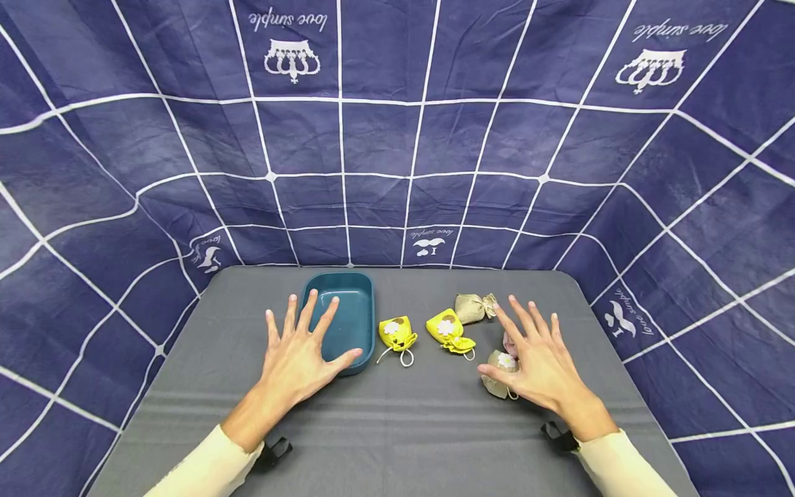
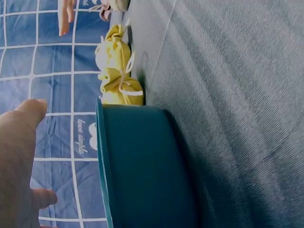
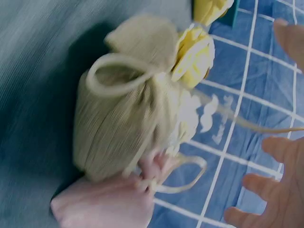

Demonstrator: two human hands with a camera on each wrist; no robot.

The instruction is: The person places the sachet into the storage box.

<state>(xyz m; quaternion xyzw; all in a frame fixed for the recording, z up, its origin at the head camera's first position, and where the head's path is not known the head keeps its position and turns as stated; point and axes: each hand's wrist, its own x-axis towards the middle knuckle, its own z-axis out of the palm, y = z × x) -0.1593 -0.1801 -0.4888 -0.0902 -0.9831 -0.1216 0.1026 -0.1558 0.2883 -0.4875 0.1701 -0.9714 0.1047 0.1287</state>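
Note:
My left hand [image 1: 298,362] hovers with spread fingers over the near left part of a teal plastic tray [image 1: 348,324] and holds nothing. Over on the right, my right hand [image 1: 543,366] is spread above a beige drawstring pouch [image 1: 497,383] and a pink pouch [image 3: 104,204], which it mostly hides in the head view. Both pouches show close up in the right wrist view. A yellow drawstring pouch [image 1: 397,333] with a white flower lies beside the tray. Another yellow pouch [image 1: 444,326] lies farther right, near a tan pouch [image 1: 475,308] just beyond my right fingertips.
A grey cloth covers the table [image 1: 385,435]. Blue curtains [image 1: 385,138] with white grid lines hang behind the table and along both sides. Black straps [image 1: 559,437] sit at the wrists, below cream sleeves [image 1: 208,462].

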